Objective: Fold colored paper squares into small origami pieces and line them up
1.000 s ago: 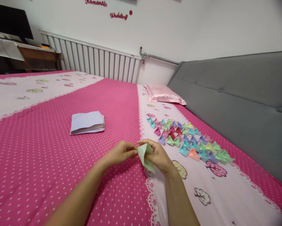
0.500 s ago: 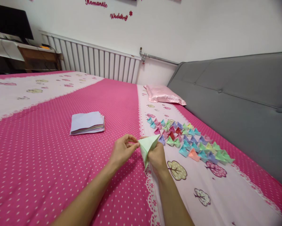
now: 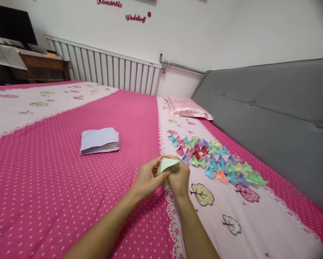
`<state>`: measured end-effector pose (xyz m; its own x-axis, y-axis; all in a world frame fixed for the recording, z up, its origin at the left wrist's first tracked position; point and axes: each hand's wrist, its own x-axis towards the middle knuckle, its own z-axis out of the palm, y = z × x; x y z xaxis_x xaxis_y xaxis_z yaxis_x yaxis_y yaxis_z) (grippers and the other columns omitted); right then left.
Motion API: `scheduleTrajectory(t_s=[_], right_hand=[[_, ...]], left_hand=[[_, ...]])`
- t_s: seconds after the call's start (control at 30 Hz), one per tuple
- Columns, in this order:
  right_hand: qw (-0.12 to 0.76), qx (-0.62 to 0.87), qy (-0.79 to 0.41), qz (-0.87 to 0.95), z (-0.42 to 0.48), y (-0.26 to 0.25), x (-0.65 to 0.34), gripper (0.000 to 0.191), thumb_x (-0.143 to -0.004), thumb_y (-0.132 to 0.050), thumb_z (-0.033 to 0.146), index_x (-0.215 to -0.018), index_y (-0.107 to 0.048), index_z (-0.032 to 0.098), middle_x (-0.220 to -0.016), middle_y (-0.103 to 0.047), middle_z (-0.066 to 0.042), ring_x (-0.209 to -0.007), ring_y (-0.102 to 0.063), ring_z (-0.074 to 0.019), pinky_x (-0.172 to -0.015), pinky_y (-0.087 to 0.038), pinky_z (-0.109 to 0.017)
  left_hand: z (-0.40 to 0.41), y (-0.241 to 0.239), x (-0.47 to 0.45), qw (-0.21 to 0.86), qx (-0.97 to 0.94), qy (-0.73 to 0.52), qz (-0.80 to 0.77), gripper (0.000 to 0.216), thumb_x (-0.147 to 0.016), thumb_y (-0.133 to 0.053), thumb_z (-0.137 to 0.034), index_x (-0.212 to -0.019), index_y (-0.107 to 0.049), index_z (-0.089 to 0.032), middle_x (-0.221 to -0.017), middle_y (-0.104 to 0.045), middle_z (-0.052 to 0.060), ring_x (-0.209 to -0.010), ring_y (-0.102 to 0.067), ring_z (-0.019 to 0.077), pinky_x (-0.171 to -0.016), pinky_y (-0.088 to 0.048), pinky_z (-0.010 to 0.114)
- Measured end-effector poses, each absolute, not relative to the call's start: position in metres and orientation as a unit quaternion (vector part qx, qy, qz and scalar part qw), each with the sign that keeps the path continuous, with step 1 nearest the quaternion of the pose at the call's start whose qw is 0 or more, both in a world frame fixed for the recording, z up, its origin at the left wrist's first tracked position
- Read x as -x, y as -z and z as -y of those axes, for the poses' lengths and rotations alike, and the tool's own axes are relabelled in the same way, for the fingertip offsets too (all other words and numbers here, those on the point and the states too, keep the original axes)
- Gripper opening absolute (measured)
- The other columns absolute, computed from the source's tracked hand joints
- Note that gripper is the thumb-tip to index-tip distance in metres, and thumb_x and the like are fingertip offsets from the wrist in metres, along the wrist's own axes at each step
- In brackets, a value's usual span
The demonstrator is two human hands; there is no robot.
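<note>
Between my two hands is a pale green sheet of folded paper (image 3: pixel 169 164), held just above the bed. My left hand (image 3: pixel 148 178) pinches its left side, thumb in front. From the right, my right hand (image 3: pixel 179 178) grips the other side, and its fingers partly hide the folds. A lower tip of the paper points down below my thumbs. Close by on the right, several small folded paper boats (image 3: pixel 210 172) in blue, green, pink, red, purple and orange lie in a cluster on the bed.
A stack of paper sheets (image 3: pixel 99 140) lies on the pink dotted bedspread (image 3: pixel 55 187) to the left. Behind the boats are a pink pillow (image 3: pixel 187 107) and a grey padded headboard (image 3: pixel 272 97). A radiator (image 3: pixel 104 64) runs along the far wall.
My left hand has moved right and closed onto the paper, its thumb now near my right hand. The paper's upper right point, raised before, now looks lower and folded in.
</note>
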<state>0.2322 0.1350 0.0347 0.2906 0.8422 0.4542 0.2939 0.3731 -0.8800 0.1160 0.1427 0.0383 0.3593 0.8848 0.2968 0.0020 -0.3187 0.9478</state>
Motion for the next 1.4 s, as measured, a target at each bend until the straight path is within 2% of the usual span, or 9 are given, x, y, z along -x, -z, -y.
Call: scheduleTrajectory(t_s=[0.17,0.3,0.4,0.57,0.87,1.0,1.1,1.23,1.4], right_hand=[[0.600,0.509,-0.188,0.588,-0.134,-0.037,-0.230,0.025,-0.069,-0.054,0.015,-0.089,-0.067,0.021,-0.088,-0.065,-0.005,-0.078,-0.059,-0.0197,-0.074,-0.046,-0.032],[0.602,0.474,-0.192,0.613,-0.135,-0.037,-0.230,0.029,-0.071,-0.052,0.012,-0.091,-0.068,0.024,-0.093,-0.065,-0.004,-0.086,-0.058,-0.0199,-0.081,-0.044,-0.032],[0.591,0.448,-0.227,0.632,-0.136,-0.036,-0.234,0.036,-0.071,-0.048,0.008,-0.094,-0.068,0.027,-0.097,-0.064,-0.002,-0.091,-0.058,-0.0190,-0.083,-0.043,-0.032],[0.556,0.432,-0.268,0.657,-0.140,-0.036,-0.244,0.044,-0.070,-0.043,0.005,-0.099,-0.066,0.029,-0.110,-0.060,-0.001,-0.104,-0.052,-0.0186,-0.092,-0.038,-0.033],[0.511,0.391,-0.329,0.691,-0.138,-0.043,-0.256,0.042,-0.080,-0.036,0.012,-0.112,-0.059,0.029,-0.122,-0.052,0.001,-0.116,-0.043,-0.0171,-0.101,-0.029,-0.034],[0.505,0.395,-0.377,0.668,-0.136,-0.044,-0.258,0.046,-0.076,-0.036,0.012,-0.113,-0.058,0.028,-0.126,-0.049,0.001,-0.117,-0.042,-0.0195,-0.100,-0.030,-0.036],[0.500,0.389,-0.386,0.670,-0.136,-0.044,-0.259,0.050,-0.068,-0.040,0.012,-0.112,-0.059,0.027,-0.128,-0.047,0.001,-0.118,-0.040,-0.0220,-0.098,-0.031,-0.037],[0.517,0.377,-0.371,0.672,-0.135,-0.045,-0.259,0.040,-0.072,-0.045,0.019,-0.108,-0.062,0.025,-0.125,-0.050,-0.002,-0.119,-0.040,-0.0236,-0.101,-0.028,-0.038],[0.519,0.322,-0.396,0.685,-0.132,-0.046,-0.256,0.041,-0.073,-0.051,0.032,-0.111,-0.060,0.022,-0.122,-0.052,-0.006,-0.115,-0.044,-0.0276,-0.095,-0.034,-0.041]], left_hand=[[-0.147,-0.033,-0.116,0.432,-0.682,-0.475,-0.349,0.048,-0.069,-0.042,-0.002,-0.112,-0.057,-0.019,-0.105,-0.064,0.003,-0.092,-0.058,0.0183,-0.080,-0.044,0.028],[-0.148,-0.034,-0.115,0.447,-0.648,-0.502,-0.357,0.043,-0.070,-0.043,-0.005,-0.107,-0.060,-0.018,-0.101,-0.066,0.003,-0.091,-0.059,0.0184,-0.079,-0.044,0.028],[-0.150,-0.037,-0.113,0.502,-0.589,-0.518,-0.364,0.043,-0.067,-0.048,-0.008,-0.108,-0.059,-0.018,-0.104,-0.065,0.005,-0.092,-0.059,0.0188,-0.077,-0.045,0.028],[-0.152,-0.041,-0.110,0.618,-0.498,-0.507,-0.336,0.052,-0.067,-0.055,-0.012,-0.119,-0.050,-0.017,-0.097,-0.065,0.007,-0.078,-0.060,0.0144,-0.065,-0.045,0.023],[-0.150,-0.051,-0.099,0.725,-0.415,-0.482,-0.264,0.050,-0.062,-0.053,-0.008,-0.111,-0.057,-0.017,-0.101,-0.063,0.006,-0.084,-0.057,0.0139,-0.072,-0.044,0.023],[-0.149,-0.053,-0.095,0.728,-0.411,-0.486,-0.255,0.044,-0.070,-0.057,-0.022,-0.113,-0.056,-0.015,-0.108,-0.061,0.010,-0.090,-0.057,0.0179,-0.076,-0.044,0.027],[-0.149,-0.053,-0.098,0.720,-0.419,-0.485,-0.267,0.050,-0.071,-0.063,-0.029,-0.118,-0.053,-0.015,-0.104,-0.063,0.010,-0.084,-0.059,0.0163,-0.073,-0.044,0.026],[-0.148,-0.052,-0.101,0.703,-0.425,-0.499,-0.275,0.058,-0.064,-0.071,-0.023,-0.119,-0.052,-0.017,-0.099,-0.064,0.007,-0.075,-0.059,0.0125,-0.069,-0.044,0.024],[-0.147,-0.056,-0.100,0.698,-0.410,-0.506,-0.297,0.055,-0.064,-0.068,-0.016,-0.118,-0.054,-0.018,-0.096,-0.065,0.006,-0.071,-0.059,0.0107,-0.067,-0.045,0.023]])
